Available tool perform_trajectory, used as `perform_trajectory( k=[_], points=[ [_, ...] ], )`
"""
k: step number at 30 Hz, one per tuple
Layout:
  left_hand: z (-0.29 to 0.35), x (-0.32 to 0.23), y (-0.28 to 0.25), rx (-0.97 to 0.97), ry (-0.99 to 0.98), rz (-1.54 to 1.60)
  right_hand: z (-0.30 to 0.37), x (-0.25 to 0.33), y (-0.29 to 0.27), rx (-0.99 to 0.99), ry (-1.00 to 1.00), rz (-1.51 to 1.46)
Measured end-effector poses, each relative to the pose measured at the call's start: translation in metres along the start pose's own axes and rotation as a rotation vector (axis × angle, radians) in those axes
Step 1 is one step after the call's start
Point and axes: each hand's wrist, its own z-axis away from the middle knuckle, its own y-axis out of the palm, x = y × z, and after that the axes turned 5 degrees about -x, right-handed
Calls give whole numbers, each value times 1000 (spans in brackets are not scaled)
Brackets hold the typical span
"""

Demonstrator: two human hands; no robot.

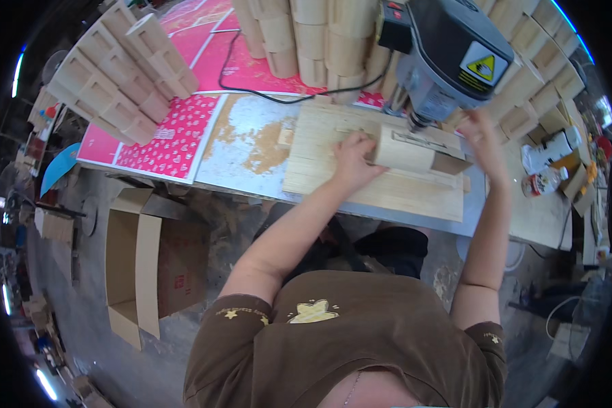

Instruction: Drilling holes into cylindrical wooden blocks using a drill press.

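A pale, rounded wooden block [404, 149] with a long slot along its top lies on a flat wooden board [319, 173]. My left hand [357, 160] is closed on the block's left end, thumb on the near side. Just above the block is the chuck [418, 122] of a dark grey drill press [452, 54]; whether the bit touches the wood cannot be made out. My right hand [481, 136] is raised at the right side of the drill press, past the block's right end. Blur hides its fingers and anything in them.
Stacked wooden blocks [109, 81] stand at the left, with more columns [309, 41] behind the board. A black cable [272, 98] crosses the table. Sawdust [268, 146] lies left of the board. Bottles [544, 182] stand at the right. An opened cardboard box [149, 265] sits on the floor.
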Motion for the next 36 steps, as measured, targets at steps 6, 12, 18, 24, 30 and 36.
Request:
perform_trajectory(
  k=[6,12,18,24,30,36],
  points=[
    [-19,4,-70,67,166,115,58,-8,6,347,224,-163],
    [-36,-3,-240,120,-218,406,90,7,-18,364,185,-128],
    [-36,31,-312,-94,-428,-174,109,35,3,274,84,-97],
    [-2,92,-286,-405,-159,-579,104,37,8,249,105,-119],
    [31,111,-240,-779,-213,-267,105,32,7,214,74,-87],
    [-19,85,-289,-783,-252,13,107,30,11,216,123,-88]
  ],
)
